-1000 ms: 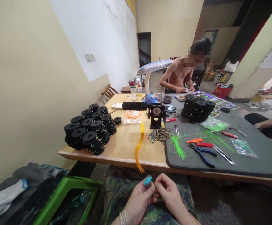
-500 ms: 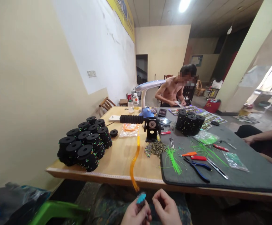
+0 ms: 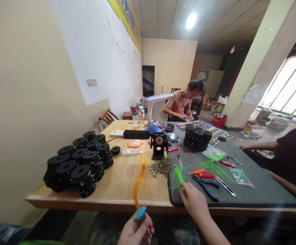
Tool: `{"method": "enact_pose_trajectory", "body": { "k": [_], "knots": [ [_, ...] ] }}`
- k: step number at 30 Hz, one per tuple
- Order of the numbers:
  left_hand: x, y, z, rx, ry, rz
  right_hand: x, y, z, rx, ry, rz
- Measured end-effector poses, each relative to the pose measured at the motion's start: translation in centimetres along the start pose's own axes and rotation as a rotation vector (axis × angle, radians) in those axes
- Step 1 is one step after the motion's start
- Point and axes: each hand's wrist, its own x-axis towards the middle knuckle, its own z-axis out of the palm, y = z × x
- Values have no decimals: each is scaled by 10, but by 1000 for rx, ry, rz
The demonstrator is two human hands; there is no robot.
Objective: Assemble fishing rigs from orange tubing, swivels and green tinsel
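Note:
Below the table's front edge, my left hand is closed around a small dark piece with a ragged turquoise top. Its lower part is hidden by the fingers. Orange-yellow strands hang over the table edge and end just behind that piece. At the mat's left side my right hand has its fingertips pinched at the near end of a bundle of thin green strands. How many strands lie between the fingers is hidden.
Stacks of black foam spools stand on the left; more spools stand behind the mat. A black winding device and loose beads lie centrally. Blue-handled pliers and scissors are right. Two people sit nearby.
My right hand has moved from beside my left hand up and forward to the green strands. My left hand keeps its grip on the turquoise-topped piece. The whole view has shifted.

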Motion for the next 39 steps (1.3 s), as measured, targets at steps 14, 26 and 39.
{"method": "enact_pose_trajectory", "body": {
  "k": [14, 26, 39],
  "knots": [
    [43, 35, 55, 104, -167, 150, 40, -7, -19, -212, 2, -441],
    [78, 23, 58, -179, 11, -12, 49, -22, -17, 501, 162, -233],
    [64, 30, 54, -390, -41, -145, 40, -79, 22, 1709, -276, 517]
  ]
}}
